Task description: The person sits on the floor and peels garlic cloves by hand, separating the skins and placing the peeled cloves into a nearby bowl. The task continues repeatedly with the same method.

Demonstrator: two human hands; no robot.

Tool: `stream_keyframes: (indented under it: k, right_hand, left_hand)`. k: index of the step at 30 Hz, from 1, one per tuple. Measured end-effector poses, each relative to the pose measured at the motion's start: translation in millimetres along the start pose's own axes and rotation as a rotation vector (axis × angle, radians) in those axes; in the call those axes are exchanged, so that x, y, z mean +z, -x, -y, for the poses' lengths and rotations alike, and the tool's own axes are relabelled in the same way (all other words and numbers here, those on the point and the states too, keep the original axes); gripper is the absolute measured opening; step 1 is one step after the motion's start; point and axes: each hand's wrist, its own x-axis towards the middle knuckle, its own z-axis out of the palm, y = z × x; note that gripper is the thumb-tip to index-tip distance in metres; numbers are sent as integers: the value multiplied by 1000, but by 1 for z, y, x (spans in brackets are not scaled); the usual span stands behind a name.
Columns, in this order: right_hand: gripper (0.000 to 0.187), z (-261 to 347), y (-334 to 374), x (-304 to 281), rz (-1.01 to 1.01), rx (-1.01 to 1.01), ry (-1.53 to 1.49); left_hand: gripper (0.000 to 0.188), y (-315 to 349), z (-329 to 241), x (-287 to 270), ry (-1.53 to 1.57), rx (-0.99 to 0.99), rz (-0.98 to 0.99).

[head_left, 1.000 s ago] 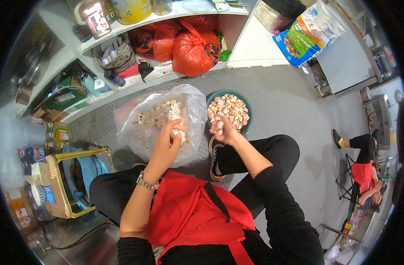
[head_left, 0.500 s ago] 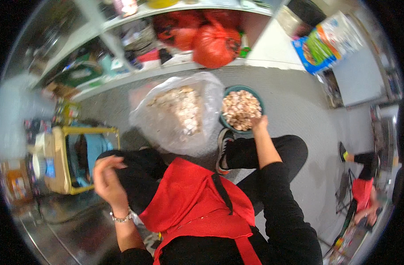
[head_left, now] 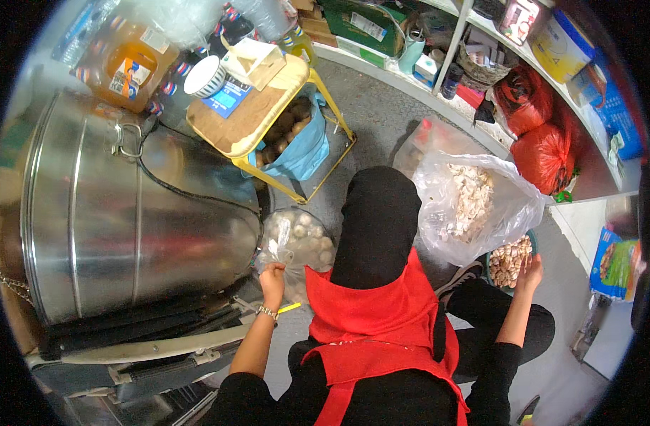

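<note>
My left hand [head_left: 272, 279] reaches down at the left, its fingers closed at the bunched top of a clear plastic bag [head_left: 294, 250] of whole garlic bulbs. On my right side, my right hand [head_left: 529, 273] grips the rim of a dark green bowl [head_left: 490, 272]. Garlic cloves [head_left: 510, 261] fill that bowl. Left of it, an opened clear plastic bag [head_left: 513, 213] lies spread on the floor with pale garlic skins [head_left: 470, 202] inside. My black-trousered knee and red apron [head_left: 382, 319] stand between my hands.
A large metal drum [head_left: 147, 213] stands close on the left. Beyond my left hand is a yellow-framed stool [head_left: 233, 128] with a paper cup [head_left: 204, 77] on top and a blue bag [head_left: 304, 153] underneath. White shelves hold red plastic bags [head_left: 542, 160] at the far right.
The view has swung left. My left hand, raised and empty before, has come down to the bag of garlic bulbs. My right hand is still at the bowl.
</note>
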Motion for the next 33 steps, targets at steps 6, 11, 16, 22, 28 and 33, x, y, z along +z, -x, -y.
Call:
stream_keyframes:
  k: [6,11,16,22,28,33]
  right_hand:
    - [42,-3,7,-13,12,-25,93]
    - [39,6,11,-26,-58,-62,262]
    - [33,2,9,-44,-78,-37,338]
    - [31,-3,5,-44,-53,-13,439]
    - [25,-12,1,-54,32,-62,507]
    - [16,-10,21,-35,-40,-116,704]
  left_hand:
    - [19,-44,52,68,-215,179,344]
    - [27,-67,105,125,-765,429,1072]
    - [25,-63,118,152,-386,79,356]
    - [35,-72,113,127,-78,100,207]
    - [34,-103,74,143,-407,25,502]
    - [36,-104,86,182,-291,-69,669]
